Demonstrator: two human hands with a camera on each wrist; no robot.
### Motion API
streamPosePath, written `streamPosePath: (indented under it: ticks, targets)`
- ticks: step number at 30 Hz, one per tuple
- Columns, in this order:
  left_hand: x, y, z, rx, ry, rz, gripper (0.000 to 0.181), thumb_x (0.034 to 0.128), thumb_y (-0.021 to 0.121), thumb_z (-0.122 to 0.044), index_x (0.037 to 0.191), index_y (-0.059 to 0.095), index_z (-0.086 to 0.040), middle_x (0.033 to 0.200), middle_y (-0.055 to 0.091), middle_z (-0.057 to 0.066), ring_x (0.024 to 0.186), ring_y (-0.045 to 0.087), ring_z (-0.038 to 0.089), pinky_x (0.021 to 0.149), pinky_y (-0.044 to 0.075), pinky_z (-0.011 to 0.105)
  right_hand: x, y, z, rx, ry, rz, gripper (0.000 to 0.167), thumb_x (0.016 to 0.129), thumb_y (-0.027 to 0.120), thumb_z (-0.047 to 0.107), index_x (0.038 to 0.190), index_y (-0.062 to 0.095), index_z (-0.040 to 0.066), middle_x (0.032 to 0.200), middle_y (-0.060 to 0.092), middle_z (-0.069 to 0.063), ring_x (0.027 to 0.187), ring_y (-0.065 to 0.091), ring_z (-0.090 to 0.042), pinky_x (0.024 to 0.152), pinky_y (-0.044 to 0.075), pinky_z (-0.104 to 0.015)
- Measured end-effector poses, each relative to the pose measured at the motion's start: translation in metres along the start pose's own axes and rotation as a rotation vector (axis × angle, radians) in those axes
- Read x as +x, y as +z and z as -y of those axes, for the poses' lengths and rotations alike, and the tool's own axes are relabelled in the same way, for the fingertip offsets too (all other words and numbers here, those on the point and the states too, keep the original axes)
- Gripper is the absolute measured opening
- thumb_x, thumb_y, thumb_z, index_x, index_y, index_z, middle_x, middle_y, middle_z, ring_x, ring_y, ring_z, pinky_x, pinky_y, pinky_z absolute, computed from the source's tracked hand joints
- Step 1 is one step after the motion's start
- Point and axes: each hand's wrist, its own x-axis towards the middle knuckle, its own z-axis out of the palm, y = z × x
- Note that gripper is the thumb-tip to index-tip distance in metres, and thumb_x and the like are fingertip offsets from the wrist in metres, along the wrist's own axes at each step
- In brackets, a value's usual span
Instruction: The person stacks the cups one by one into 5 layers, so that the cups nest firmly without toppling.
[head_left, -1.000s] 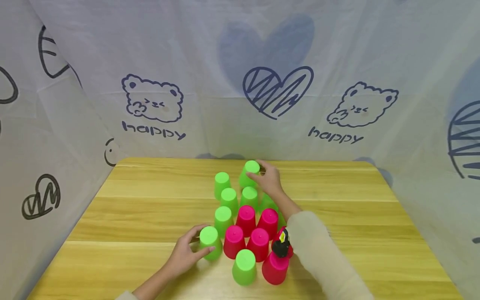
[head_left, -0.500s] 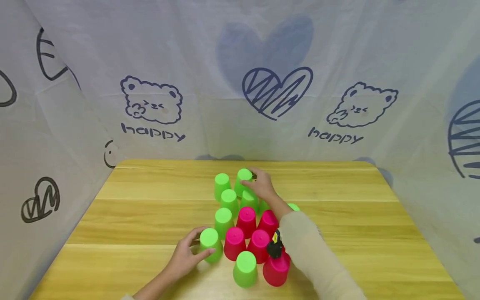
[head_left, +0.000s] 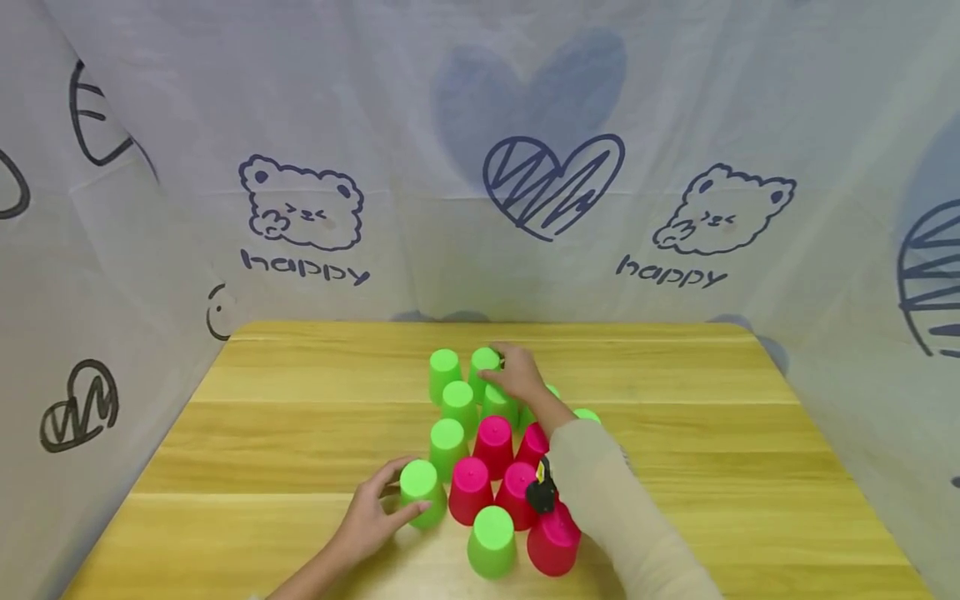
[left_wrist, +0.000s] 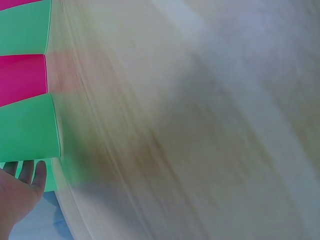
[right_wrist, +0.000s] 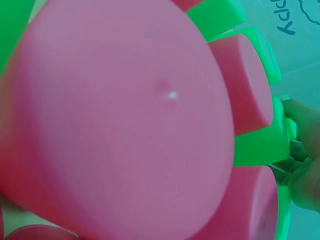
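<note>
Upside-down green and pink-red cups stand close together on the table. My left hand (head_left: 367,512) holds the nearest-left green cup (head_left: 420,496), thumb on its near side and fingers behind. In the left wrist view, the fingertips (left_wrist: 38,175) touch the side of a green cup (left_wrist: 27,130). At the back of the group my right hand (head_left: 520,372) grips another green cup (head_left: 484,360) between thumb and fingers, beside the back-left green cup (head_left: 444,375). My right forearm hides part of the cups on the right. A large pink cup base (right_wrist: 125,110) fills much of the right wrist view.
The wooden table (head_left: 300,417) reaches back to a white cloth (head_left: 420,208) with drawn hearts and bears. A separate green cup (head_left: 492,542) and a pink-red cup (head_left: 553,546) stand at the front. A black wrist camera (head_left: 542,492) hangs low over the cups.
My right hand has brought its green cup leftward and nearer, down among the back cups next to the back-left one. My left hand has stayed at its cup.
</note>
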Motion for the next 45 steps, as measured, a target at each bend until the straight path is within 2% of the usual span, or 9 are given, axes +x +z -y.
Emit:
streamPosePath:
  ticks: [8, 13, 18, 21, 31, 38, 45]
  targets:
    - [-0.003, 0.0, -0.001, -0.017, -0.036, -0.011, 0.053, 0.0721, 0.077, -0.011, 0.12, 0.056, 0.0, 0.115, 0.065, 0.009, 0.101, 0.058, 0.007, 0.086, 0.052, 0.027, 0.0, 0.004, 0.005, -0.014, 0.035, 0.014, 0.051, 0.082, 0.069, 0.013, 0.125, 0.05, -0.005, 0.114, 0.06, -0.022, 0.106, 0.058, -0.034, 0.089, 0.05, -0.041]
    - [-0.001, 0.001, 0.0, -0.015, -0.006, -0.015, 0.051, 0.0726, 0.077, -0.01, 0.119, 0.057, -0.001, 0.115, 0.065, 0.01, 0.101, 0.058, 0.006, 0.085, 0.053, 0.028, 0.002, 0.004, 0.004, -0.02, 0.045, 0.022, 0.053, 0.083, 0.068, 0.014, 0.129, 0.048, -0.005, 0.121, 0.058, -0.023, 0.111, 0.055, -0.035, 0.094, 0.048, -0.042]
    - [0.0, 0.002, 0.0, -0.013, 0.03, -0.012, 0.05, 0.0731, 0.077, -0.011, 0.118, 0.057, -0.002, 0.114, 0.065, 0.011, 0.101, 0.058, 0.006, 0.084, 0.053, 0.028, -0.001, -0.005, 0.004, -0.008, 0.06, 0.047, 0.058, 0.085, 0.066, 0.017, 0.134, 0.043, -0.004, 0.13, 0.052, -0.022, 0.117, 0.052, -0.037, 0.096, 0.047, -0.043]
    - [0.0, 0.002, 0.0, -0.01, 0.037, -0.009, 0.05, 0.0732, 0.077, -0.011, 0.118, 0.057, -0.001, 0.114, 0.065, 0.011, 0.1, 0.058, 0.005, 0.084, 0.053, 0.027, -0.003, -0.011, 0.002, 0.017, 0.038, 0.038, 0.056, 0.085, 0.066, 0.017, 0.132, 0.045, -0.004, 0.128, 0.053, -0.023, 0.115, 0.052, -0.038, 0.094, 0.048, -0.043]
    - [0.001, -0.001, -0.006, 0.008, -0.023, -0.008, 0.05, 0.0713, 0.078, -0.011, 0.117, 0.059, -0.006, 0.112, 0.065, 0.007, 0.098, 0.058, 0.005, 0.084, 0.052, 0.027, -0.015, -0.03, -0.003, 0.066, -0.009, -0.011, 0.049, 0.086, 0.065, 0.017, 0.128, 0.051, -0.005, 0.126, 0.056, -0.023, 0.114, 0.054, -0.037, 0.094, 0.048, -0.043]
    - [0.002, -0.006, -0.01, 0.043, -0.036, 0.0, 0.05, 0.0723, 0.078, -0.014, 0.118, 0.059, -0.008, 0.113, 0.065, 0.004, 0.099, 0.06, 0.01, 0.086, 0.051, 0.028, -0.025, -0.039, -0.008, 0.095, -0.036, -0.032, 0.046, 0.086, 0.065, 0.018, 0.126, 0.053, -0.003, 0.126, 0.057, -0.021, 0.116, 0.054, -0.037, 0.095, 0.048, -0.045]
    - [0.003, -0.016, -0.014, 0.124, 0.071, -0.023, 0.05, 0.0718, 0.078, -0.013, 0.117, 0.058, -0.007, 0.108, 0.067, 0.006, 0.094, 0.062, 0.012, 0.08, 0.054, 0.034, -0.036, -0.046, -0.014, 0.114, -0.124, -0.053, 0.044, 0.084, 0.067, 0.017, 0.121, 0.057, -0.005, 0.121, 0.059, -0.023, 0.113, 0.056, -0.037, 0.096, 0.047, -0.045]
